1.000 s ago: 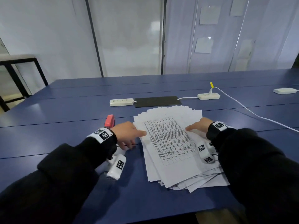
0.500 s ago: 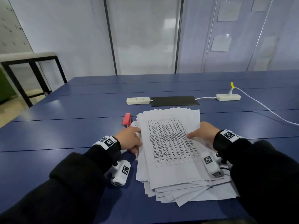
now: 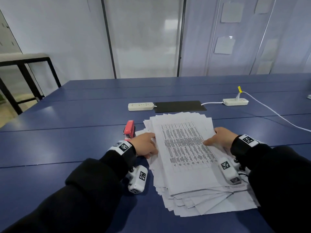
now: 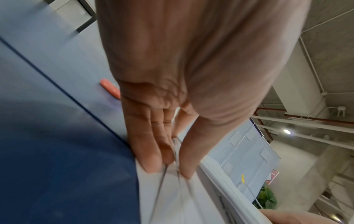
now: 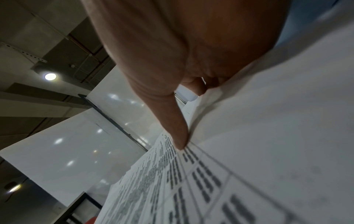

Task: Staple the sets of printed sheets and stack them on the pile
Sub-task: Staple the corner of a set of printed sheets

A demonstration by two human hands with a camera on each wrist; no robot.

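A messy pile of printed sheets [image 3: 210, 206] lies on the blue table [image 3: 67, 145] in front of me. On top sits a set of sheets [image 3: 185, 148] printed with a table. My left hand [image 3: 149, 143] pinches this set's left edge, thumb [image 4: 189, 159] above and fingers [image 4: 149, 151] below. At the right edge my right hand [image 3: 210, 137] holds it too, with the thumb [image 5: 178, 133] pressed on the print and the fingers tucked underneath. A red stapler [image 3: 130, 130] stands on the table just behind my left hand, and the left wrist view shows the stapler [image 4: 111, 90] too.
Behind the pile lie a white power strip [image 3: 140, 106], a black pad [image 3: 180, 106] and a second power strip [image 3: 235, 101]. A white cable [image 3: 272, 113] runs off to the right. A black-framed bench [image 3: 25, 64] stands beyond the table's far left corner.
My left hand went from pointing at the sheet's left edge to pinching it. The right thumb came onto the print. The view has swung a little to the left.
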